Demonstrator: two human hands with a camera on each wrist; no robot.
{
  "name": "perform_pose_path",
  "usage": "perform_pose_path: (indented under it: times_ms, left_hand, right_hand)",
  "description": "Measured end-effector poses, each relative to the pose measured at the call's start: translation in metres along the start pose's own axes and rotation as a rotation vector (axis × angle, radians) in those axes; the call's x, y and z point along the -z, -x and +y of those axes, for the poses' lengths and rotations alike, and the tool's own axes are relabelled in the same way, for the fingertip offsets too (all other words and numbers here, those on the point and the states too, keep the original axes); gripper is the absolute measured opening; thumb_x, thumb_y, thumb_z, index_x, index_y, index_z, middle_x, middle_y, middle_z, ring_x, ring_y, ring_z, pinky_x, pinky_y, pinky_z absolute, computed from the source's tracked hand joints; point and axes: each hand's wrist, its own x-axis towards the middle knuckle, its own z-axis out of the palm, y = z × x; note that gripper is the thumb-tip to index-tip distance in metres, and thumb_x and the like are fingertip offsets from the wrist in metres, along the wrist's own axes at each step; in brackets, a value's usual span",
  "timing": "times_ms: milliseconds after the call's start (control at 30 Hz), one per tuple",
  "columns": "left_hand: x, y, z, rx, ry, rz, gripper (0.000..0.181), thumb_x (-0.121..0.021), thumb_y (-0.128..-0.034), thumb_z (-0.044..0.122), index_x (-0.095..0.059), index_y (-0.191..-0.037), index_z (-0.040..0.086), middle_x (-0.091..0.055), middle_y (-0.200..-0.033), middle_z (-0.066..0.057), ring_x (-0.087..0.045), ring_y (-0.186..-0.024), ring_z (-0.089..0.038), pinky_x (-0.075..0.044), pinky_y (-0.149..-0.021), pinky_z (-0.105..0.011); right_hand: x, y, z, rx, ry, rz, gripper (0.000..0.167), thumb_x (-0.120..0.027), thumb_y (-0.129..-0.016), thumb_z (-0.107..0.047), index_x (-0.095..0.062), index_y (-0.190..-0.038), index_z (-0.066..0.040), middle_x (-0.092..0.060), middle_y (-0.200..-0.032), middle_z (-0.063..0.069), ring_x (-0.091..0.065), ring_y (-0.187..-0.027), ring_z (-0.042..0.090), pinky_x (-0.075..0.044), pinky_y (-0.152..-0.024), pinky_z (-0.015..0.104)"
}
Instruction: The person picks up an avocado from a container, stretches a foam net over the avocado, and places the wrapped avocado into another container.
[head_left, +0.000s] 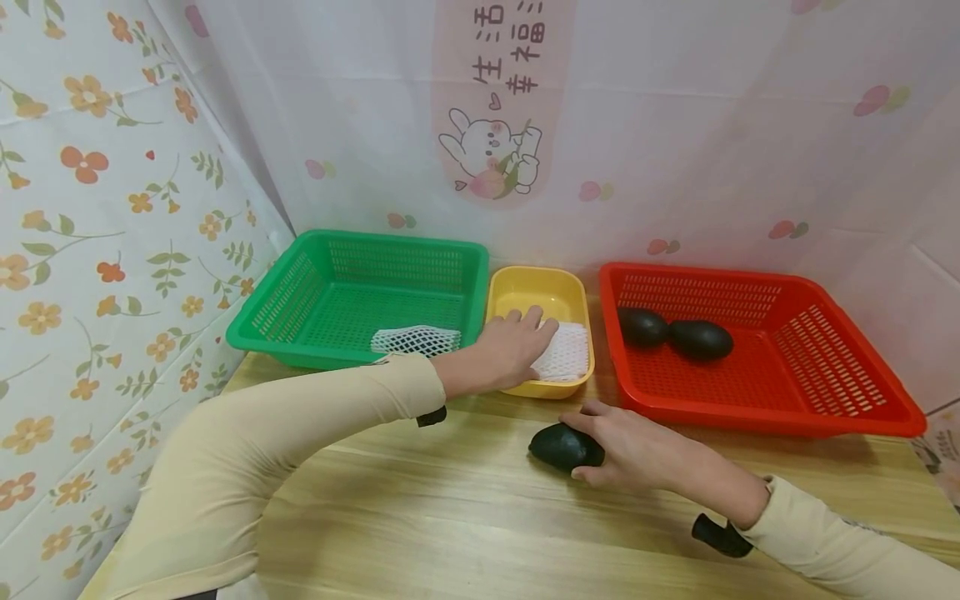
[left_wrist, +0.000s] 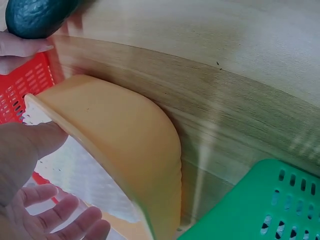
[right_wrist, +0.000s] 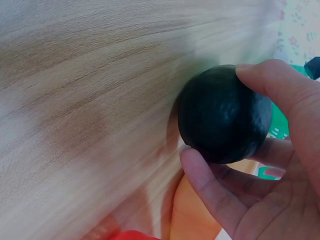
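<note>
My right hand (head_left: 637, 446) grips a dark green avocado (head_left: 562, 447) at one end, low over the wooden table. In the right wrist view the thumb and fingers lie around the avocado (right_wrist: 222, 115). My left hand (head_left: 510, 350) reaches into a small yellow basin (head_left: 536, 287) holding white foam netting (head_left: 567, 354). Seen from the left wrist, its thumb lies by the basin's rim and the fingers are loosely spread over the foam netting (left_wrist: 80, 170), without closing round it.
A green basket (head_left: 408, 246) at left holds a dark object in white foam netting (head_left: 416, 340). At right, a red basket (head_left: 757, 417) holds two avocados (head_left: 701, 340). Patterned cloth (head_left: 360, 125) hangs behind, and the table (head_left: 420, 508) lies in front.
</note>
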Motion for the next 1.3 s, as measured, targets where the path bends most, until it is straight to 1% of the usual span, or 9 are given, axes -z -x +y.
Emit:
perform_pose_path:
  times_ms: [233,400,533,667,833,933,1067,1200,1300]
  left_hand:
    - [-0.002,-0.004,0.001,0.026,-0.018,0.010,0.079,-0.078,-0.0844,0.053,-0.041,-0.142,0.014,-0.044,-0.127,-0.008,-0.051,-0.099,-0.023,-0.051,-0.079,-0.034]
    - [-0.004,-0.005,0.001,0.031,-0.036,0.022,0.077,-0.077,-0.0854,0.054,-0.042,-0.141,0.013,-0.046,-0.125,-0.008,-0.053,-0.097,-0.025,-0.052,-0.077,-0.036]
    - [-0.005,-0.005,0.001,0.028,-0.040,0.027,0.069,-0.076,-0.0888,0.048,-0.043,-0.139,0.013,-0.047,-0.124,-0.008,-0.053,-0.096,-0.025,-0.052,-0.077,-0.037]
    - [-0.005,-0.005,0.001,0.024,-0.035,0.026,0.058,-0.073,-0.0932,0.038,-0.045,-0.138,0.013,-0.049,-0.122,-0.008,-0.053,-0.095,-0.025,-0.052,-0.077,-0.037]
    - [-0.004,-0.005,-0.001,0.009,-0.005,0.041,0.046,-0.067,-0.0967,0.026,-0.048,-0.137,0.014,-0.052,-0.119,-0.007,-0.053,-0.093,-0.023,-0.052,-0.075,-0.036]
    - [-0.003,-0.004,-0.003,-0.003,0.010,0.054,0.044,-0.064,-0.0975,0.022,-0.049,-0.138,0.014,-0.053,-0.119,-0.007,-0.054,-0.093,-0.023,-0.052,-0.073,-0.035]
    - [0.001,0.000,-0.008,-0.007,0.035,0.070,0.043,-0.063,-0.0975,0.020,-0.049,-0.138,0.013,-0.054,-0.117,-0.006,-0.055,-0.092,-0.023,-0.052,-0.068,-0.033]
    - [0.008,0.005,-0.015,-0.004,0.085,0.107,0.040,-0.061,-0.0975,0.017,-0.051,-0.136,0.013,-0.053,-0.112,-0.005,-0.055,-0.091,-0.022,-0.051,-0.065,-0.032]
    - [0.014,0.010,-0.019,-0.012,0.103,0.145,0.037,-0.059,-0.0981,0.016,-0.053,-0.134,0.013,-0.054,-0.112,-0.004,-0.055,-0.090,-0.022,-0.051,-0.066,-0.031]
  right_hand:
    - [0.000,0.000,0.000,0.010,-0.004,0.003,0.066,-0.087,-0.081,-0.031,-0.063,-0.133,0.000,-0.059,-0.114,0.009,-0.059,-0.086,0.016,-0.055,-0.078,0.034]
    - [0.000,0.000,0.001,0.012,-0.001,0.004,0.065,-0.086,-0.081,-0.032,-0.062,-0.133,0.000,-0.059,-0.115,0.010,-0.059,-0.087,0.016,-0.055,-0.078,0.035]
    - [0.000,0.000,0.001,0.002,-0.005,-0.002,0.066,-0.086,-0.082,-0.032,-0.062,-0.134,0.000,-0.060,-0.117,0.011,-0.060,-0.088,0.017,-0.055,-0.079,0.037]
    - [0.000,-0.001,0.001,-0.003,-0.008,-0.007,0.067,-0.086,-0.082,-0.033,-0.062,-0.134,0.000,-0.060,-0.118,0.012,-0.060,-0.088,0.018,-0.055,-0.079,0.037]
    - [0.000,-0.001,0.001,-0.008,-0.008,-0.009,0.067,-0.086,-0.082,-0.033,-0.062,-0.135,0.000,-0.059,-0.117,0.012,-0.060,-0.088,0.017,-0.055,-0.079,0.037]
    - [0.000,-0.001,0.000,-0.007,-0.009,-0.007,0.067,-0.086,-0.082,-0.033,-0.062,-0.135,0.000,-0.059,-0.117,0.012,-0.060,-0.088,0.017,-0.055,-0.079,0.037]
    - [-0.001,-0.001,0.000,-0.010,-0.013,-0.010,0.066,-0.086,-0.082,-0.033,-0.062,-0.135,0.000,-0.059,-0.118,0.012,-0.060,-0.088,0.018,-0.055,-0.079,0.038]
    - [-0.001,0.000,0.000,-0.008,-0.015,-0.008,0.066,-0.086,-0.082,-0.032,-0.062,-0.135,0.000,-0.059,-0.118,0.012,-0.060,-0.089,0.018,-0.055,-0.079,0.038]
    - [-0.001,0.000,0.001,0.005,-0.008,0.001,0.066,-0.086,-0.082,-0.031,-0.062,-0.134,0.000,-0.059,-0.117,0.011,-0.060,-0.088,0.017,-0.054,-0.078,0.037]
